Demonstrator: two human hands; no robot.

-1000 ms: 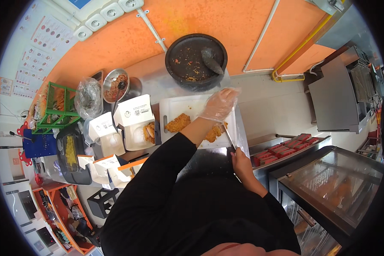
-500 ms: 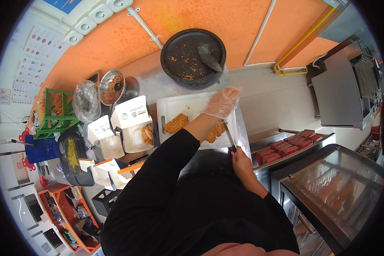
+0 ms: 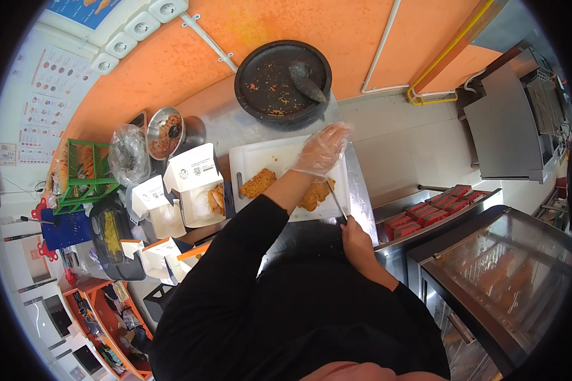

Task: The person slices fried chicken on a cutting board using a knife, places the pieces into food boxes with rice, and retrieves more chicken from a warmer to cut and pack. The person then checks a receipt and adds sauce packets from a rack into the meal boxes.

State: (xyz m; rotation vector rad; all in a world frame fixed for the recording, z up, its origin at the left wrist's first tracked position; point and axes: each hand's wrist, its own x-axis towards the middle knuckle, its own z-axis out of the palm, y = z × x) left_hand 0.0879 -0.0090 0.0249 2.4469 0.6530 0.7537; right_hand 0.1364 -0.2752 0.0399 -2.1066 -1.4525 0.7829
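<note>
- Two breaded pieces (image 3: 257, 183) lie apart on one white cutting board (image 3: 253, 156).
- Your right hand (image 3: 357, 244), bare, grips one knife (image 3: 337, 202), its blade at the right piece (image 3: 313, 199).
- Your left hand (image 3: 323, 150), in a clear glove, is over that piece's far side; its grip cannot be told.
- Beyond the board, one dark mortar (image 3: 265, 71) carries one pestle (image 3: 307, 81).

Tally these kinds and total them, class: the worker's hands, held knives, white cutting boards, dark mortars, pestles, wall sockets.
Hands: 2 (left hand, right hand)
Knife: 1
Board: 1
Mortar: 1
Pestle: 1
Sockets: 4
Total: 10
</note>
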